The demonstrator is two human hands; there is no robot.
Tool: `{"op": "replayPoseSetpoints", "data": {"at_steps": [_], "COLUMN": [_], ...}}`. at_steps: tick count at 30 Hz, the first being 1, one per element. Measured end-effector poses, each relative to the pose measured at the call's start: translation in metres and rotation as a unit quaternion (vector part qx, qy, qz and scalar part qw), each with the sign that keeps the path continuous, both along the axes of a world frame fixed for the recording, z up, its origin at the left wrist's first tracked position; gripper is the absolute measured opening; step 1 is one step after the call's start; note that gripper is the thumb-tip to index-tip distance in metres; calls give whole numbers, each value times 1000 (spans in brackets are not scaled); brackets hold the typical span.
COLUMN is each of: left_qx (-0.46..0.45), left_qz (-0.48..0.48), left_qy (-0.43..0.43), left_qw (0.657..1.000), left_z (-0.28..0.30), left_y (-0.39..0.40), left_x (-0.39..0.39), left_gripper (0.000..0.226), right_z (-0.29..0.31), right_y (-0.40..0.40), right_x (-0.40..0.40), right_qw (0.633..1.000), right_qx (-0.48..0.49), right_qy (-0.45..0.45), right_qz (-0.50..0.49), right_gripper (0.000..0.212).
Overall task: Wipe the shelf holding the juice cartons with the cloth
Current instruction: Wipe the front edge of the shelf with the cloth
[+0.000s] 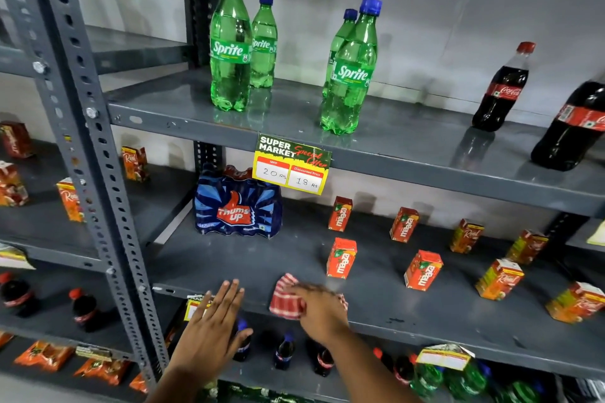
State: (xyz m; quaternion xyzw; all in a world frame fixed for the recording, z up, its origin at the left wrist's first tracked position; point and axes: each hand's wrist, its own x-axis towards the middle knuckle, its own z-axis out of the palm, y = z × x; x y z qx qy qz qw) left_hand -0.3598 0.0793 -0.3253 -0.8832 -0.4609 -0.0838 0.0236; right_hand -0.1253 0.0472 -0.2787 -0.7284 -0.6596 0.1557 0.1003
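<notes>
The grey metal shelf [376, 301] at mid height carries several small orange and red juice cartons [341, 258], spread from its middle to the right end. A red and white checked cloth [285, 299] lies bunched on the shelf's front part. My right hand [319, 306] presses down on the cloth and looks motion-blurred. My left hand [214, 327] hovers flat, fingers spread, over the shelf's front edge to the left of the cloth and holds nothing.
A blue Thums Up multipack [238, 208] stands at the shelf's back left. A price tag [292, 164] hangs from the shelf above, which holds Sprite bottles [230, 42] and cola bottles [502, 88]. A slotted upright post [98, 173] rises left. Small bottles [284, 352] stand below.
</notes>
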Motion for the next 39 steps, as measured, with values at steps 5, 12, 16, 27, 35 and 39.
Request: {"op": "replayPoseSetpoints", "data": {"at_steps": [5,12,16,27,35,39], "left_qx": [30,130,218,369,387,395], "left_qz": [-25,-106,-180,-142,-25,-11], "left_qy": [-4,-67,-139,-157,-158,-138], "left_qw": [999,984,949,905,908,908], "left_z": [13,73,126,292,335,352], "left_y": [8,8,-31,-113,-150,-159], "left_x": [22,99,155,290,346,356], "left_gripper": [73,70,64,67,70,72], "right_z": [12,68,112,256,333,348], "right_y": [-27,-67,-91,-202,-281,-290], "right_x": [29,94,120,236,373,428], "right_qw": [994,982,970,909,844,847], "right_qx": [-49,48,142,385,493,474], "right_qy": [81,144,170,133,52,2], "right_qz": [-50,-111,-103,-86,-205,-241], "right_gripper": [62,63,56,64,55,55]}}
